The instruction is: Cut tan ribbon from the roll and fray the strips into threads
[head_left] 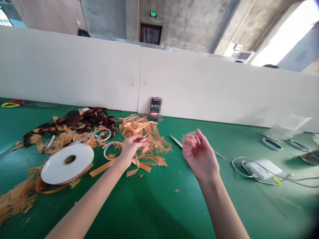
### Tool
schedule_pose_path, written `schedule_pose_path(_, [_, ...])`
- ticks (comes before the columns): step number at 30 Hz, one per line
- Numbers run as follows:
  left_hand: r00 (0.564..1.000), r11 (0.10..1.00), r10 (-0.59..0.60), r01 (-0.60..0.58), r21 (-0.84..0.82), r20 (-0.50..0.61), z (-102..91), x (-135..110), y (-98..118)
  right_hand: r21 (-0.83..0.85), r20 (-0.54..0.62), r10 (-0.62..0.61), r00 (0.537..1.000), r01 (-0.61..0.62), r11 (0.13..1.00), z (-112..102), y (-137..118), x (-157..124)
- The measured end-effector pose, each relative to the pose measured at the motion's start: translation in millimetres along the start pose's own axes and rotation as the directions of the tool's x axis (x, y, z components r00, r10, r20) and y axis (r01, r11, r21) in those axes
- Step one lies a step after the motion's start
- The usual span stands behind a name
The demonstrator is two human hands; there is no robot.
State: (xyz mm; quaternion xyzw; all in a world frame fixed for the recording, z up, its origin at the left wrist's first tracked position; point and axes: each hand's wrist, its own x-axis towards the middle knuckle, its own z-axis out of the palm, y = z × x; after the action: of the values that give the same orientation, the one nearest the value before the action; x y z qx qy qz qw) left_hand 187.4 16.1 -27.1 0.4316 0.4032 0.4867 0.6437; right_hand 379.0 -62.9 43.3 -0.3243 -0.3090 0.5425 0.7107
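My left hand (133, 147) is closed in a pinch on an orange ribbon (136, 166), whose end seems to hang below the fingers. Beside it lies a heap of frayed orange ribbon strips (139, 127). To the right, my right hand (199, 154) is raised palm toward me, fingers curled in. Fine orange threads (185, 135) show at its fingertips. A silver pointed blade (175, 140) sticks out behind this hand; the rest of that tool is hidden. Cut orange ribbon pieces (144, 166) lie just below my left hand.
On the green table (154, 205), a white ribbon spool (53, 164) lies left, near dark brown ribbon (82, 119) and yellow-red scissors (11, 104). A white adapter with cables (264, 168) and tape rings (272, 144) lie right. A white partition (199, 86) stands behind a pixelated dark object (155, 109).
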Motion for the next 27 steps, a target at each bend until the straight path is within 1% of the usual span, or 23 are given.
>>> schedule_pose_path(1, [1.0,1.0,0.007,-0.007,0.01,-0.02,-2.9,0.3,-0.4,-0.04,0.013,-0.015,1.0,0.016,0.999,-1.2,-3.6,-2.0])
schedule_pose_path(3, [0.999,0.999,0.023,-0.022,0.026,-0.043,-6.3,0.7,0.9,-0.242,0.055,-0.053,0.997,0.065,0.968,-4.8,-6.1,-4.1])
schedule_pose_path(4, [0.998,0.999,0.033,-0.031,0.032,-0.047,-6.4,0.7,2.6,-0.398,0.085,-0.067,0.994,0.096,0.912,-7.0,-4.6,-4.1])
schedule_pose_path(5, [0.998,0.998,0.044,-0.042,0.036,-0.046,-5.6,0.4,4.8,-0.574,0.118,-0.081,0.99,0.134,0.808,-9.3,-1.3,-3.6])
schedule_pose_path(6, [0.997,0.998,0.056,-0.055,0.039,-0.043,-4.1,-0.1,7.3,-0.742,0.144,-0.103,0.984,0.177,0.647,-11.7,3.3,-2.6])
schedule_pose_path(7, [0.997,0.997,0.068,-0.067,0.039,-0.037,-2.2,-0.9,9.9,-0.874,0.172,-0.131,0.976,0.212,0.438,-14.2,8.8,-1.2])
schedule_pose_path(9, [0.996,0.995,0.09,-0.089,0.04,-0.02,1.6,-2.9,14.5,-0.975,0.218,-0.173,0.96,0.221,-0.004,-19.3,19.7,2.7])
schedule_pose_path(10, [0.995,0.994,0.098,-0.097,0.044,-0.012,3.0,-4.0,16.1,-0.967,0.224,-0.189,0.956,0.194,-0.167,-22.0,24.2,5.0])
schedule_pose_path(11, [0.995,0.993,0.103,-0.103,0.051,-0.007,3.8,-5.0,17.1,-0.953,0.209,-0.206,0.956,0.152,-0.262,-24.7,27.5,7.5])
schedule_pose_path(12, [0.994,0.992,0.106,-0.105,0.063,-0.005,4.0,-6.0,17.3,-0.954,0.168,-0.216,0.962,0.104,-0.282,-27.4,29.5,9.9])
schedule_pose_path(13, [0.994,0.991,0.105,-0.105,0.079,-0.005,3.7,-6.7,16.9,-0.973,0.106,-0.22,0.97,0.055,-0.224,-29.9,30.3,12.3])
schedule_pose_path(14, [0.995,0.99,0.103,-0.102,0.096,-0.007,3.0,-7.1,15.8,-0.996,0.031,-0.213,0.977,0.013,-0.088,-32.2,30.1,14.5])
schedule_pose_path(15, [0.995,0.989,0.099,-0.097,0.112,-0.009,2.0,-7.1,14.2,-0.993,-0.035,-0.171,0.985,-0.016,0.114,-34.2,28.9,16.4])
schedule_pose_path(16, [0.995,0.988,0.095,-0.093,0.126,-0.012,0.8,-6.8,12.2,-0.936,-0.074,-0.093,0.993,-0.037,0.349,-35.7,27.1,18.1])
schedule_pose_path(17, [0.995,0.986,0.094,-0.091,0.139,-0.015,-0.5,-6.1,10.2,-0.816,-0.067,0.001,0.998,-0.056,0.575,-36.9,24.7,19.4])
schedule_pose_path(18, [0.995,0.984,0.094,-0.091,0.151,-0.018,-1.9,-5.1,8.2,-0.651,-0.02,0.076,0.997,-0.071,0.755,-37.9,21.9,20.5])
schedule_pose_path(19, [0.995,0.982,0.097,-0.092,0.164,-0.022,-3.1,-3.9,6.6,-0.479,0.045,0.112,0.993,-0.077,0.875,-38.7,18.9,21.3])
schedule_pose_path(20, [0.995,0.98,0.099,-0.093,0.176,-0.025,-4.4,-2.6,5.4,-0.329,0.106,0.113,0.988,-0.072,0.941,-39.4,15.8,21.8])
schedule_pose_path(21, [0.995,0.977,0.1,-0.094,0.189,-0.025,-5.5,-1.3,4.7,-0.219,0.145,0.09,0.985,-0.057,0.974,-39.9,12.7,22.0])
schedule_pose_path(23, [0.995,0.972,0.102,-0.097,0.213,-0.012,-7.1,0.9,4.9,-0.138,0.169,0.072,0.983,-0.049,0.989,-40.4,7.8,21.7])
schedule_pose_path(24, [0.995,0.969,0.103,-0.101,0.225,0.001,-7.4,1.8,5.6,-0.161,0.175,0.11,0.978,-0.082,0.984,-39.9,6.3,21.0])
schedule_pose_path(26, [0.993,0.962,0.112,-0.115,0.248,0.027,-7.2,3.5,7.7,-0.29,0.185,0.237,0.954,-0.178,0.94,-37.1,6.2,18.4])
schedule_pose_path(27, [0.992,0.958,0.121,-0.127,0.259,0.039,-6.7,4.4,8.7,-0.376,0.166,0.252,0.954,-0.175,0.91,-34.9,7.4,16.5])
